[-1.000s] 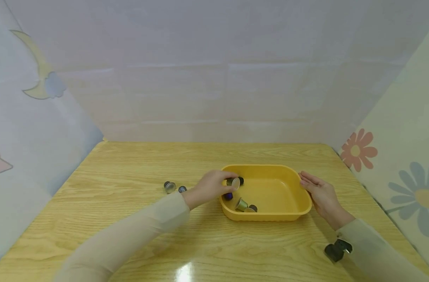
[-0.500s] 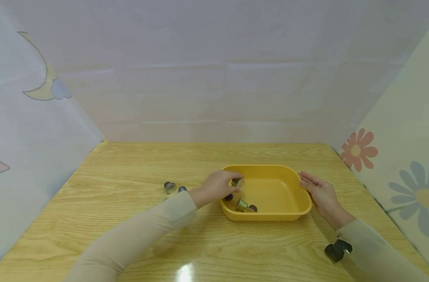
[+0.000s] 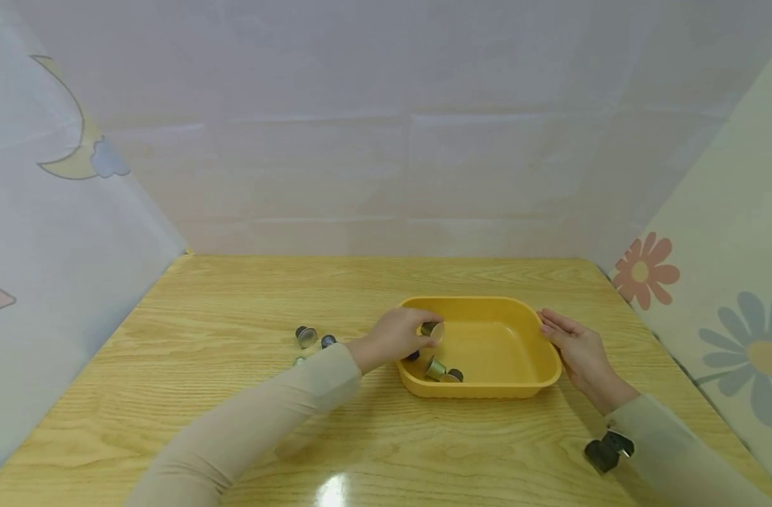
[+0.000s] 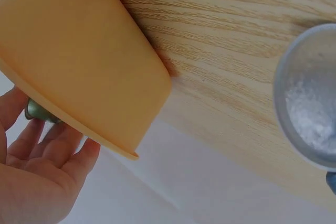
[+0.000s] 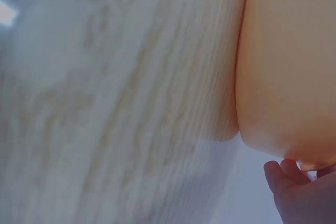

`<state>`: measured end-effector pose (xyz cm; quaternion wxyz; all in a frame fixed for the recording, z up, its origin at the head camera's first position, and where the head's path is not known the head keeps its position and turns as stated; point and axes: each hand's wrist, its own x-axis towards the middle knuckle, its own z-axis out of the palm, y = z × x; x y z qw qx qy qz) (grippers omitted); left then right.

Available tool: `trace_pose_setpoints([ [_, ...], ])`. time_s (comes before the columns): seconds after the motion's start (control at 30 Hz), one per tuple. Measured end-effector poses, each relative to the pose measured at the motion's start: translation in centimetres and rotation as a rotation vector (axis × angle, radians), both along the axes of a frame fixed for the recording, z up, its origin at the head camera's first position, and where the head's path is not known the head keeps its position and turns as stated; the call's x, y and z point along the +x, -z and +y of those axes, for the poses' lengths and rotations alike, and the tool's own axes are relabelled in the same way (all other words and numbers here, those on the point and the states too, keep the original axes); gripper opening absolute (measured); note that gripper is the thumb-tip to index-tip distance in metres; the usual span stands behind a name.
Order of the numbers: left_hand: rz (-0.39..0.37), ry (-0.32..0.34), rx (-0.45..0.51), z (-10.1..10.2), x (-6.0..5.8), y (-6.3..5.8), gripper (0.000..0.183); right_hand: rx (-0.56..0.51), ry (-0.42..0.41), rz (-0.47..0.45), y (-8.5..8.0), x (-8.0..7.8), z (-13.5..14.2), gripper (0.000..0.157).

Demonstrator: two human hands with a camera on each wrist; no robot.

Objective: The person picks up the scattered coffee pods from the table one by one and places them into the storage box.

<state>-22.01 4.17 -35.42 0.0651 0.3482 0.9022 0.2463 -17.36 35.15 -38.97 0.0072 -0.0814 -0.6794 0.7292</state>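
Observation:
My left hand [image 3: 399, 334] reaches over the left end of a yellow plastic tub [image 3: 481, 389] and pinches a dark green coffee capsule [image 3: 432, 329], its pale lid facing right. In the left wrist view, the tub's wall partly hides this green capsule [image 4: 39, 111]. Below the hand lie a light green capsule [image 3: 434, 368], a dark capsule [image 3: 454, 375] and a dark blue capsule [image 3: 413, 355], all inside the tub. With fingers extended, my right hand [image 3: 579, 352] touches the tub's right end. The right wrist view shows its fingertips [image 5: 278, 174] against the tub.
On the wooden table [image 3: 246, 296], left of the tub, lie a grey-lidded capsule [image 3: 306, 336], a dark blue-grey capsule [image 3: 327, 341] and a pale green one [image 3: 299, 360] partly behind the left sleeve. Fabric walls enclose the table's back and sides.
My left hand has shifted slightly right over the tub with the green capsule, whose lid has turned from facing me toward the right. The right hand and tub have stayed put.

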Motion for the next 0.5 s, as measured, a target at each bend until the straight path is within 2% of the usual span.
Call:
trace_pose_setpoints([
  [0.2,-0.019,-0.007,0.041,-0.4,-0.1,0.2,0.045,-0.015,0.008,-0.009,0.0,-0.1,-0.1,0.067],
  [0.5,-0.016,-0.039,0.055,-1.6,0.0,0.1,0.042,-0.036,0.010,-0.027,0.0,-0.1,-0.1,0.068],
])
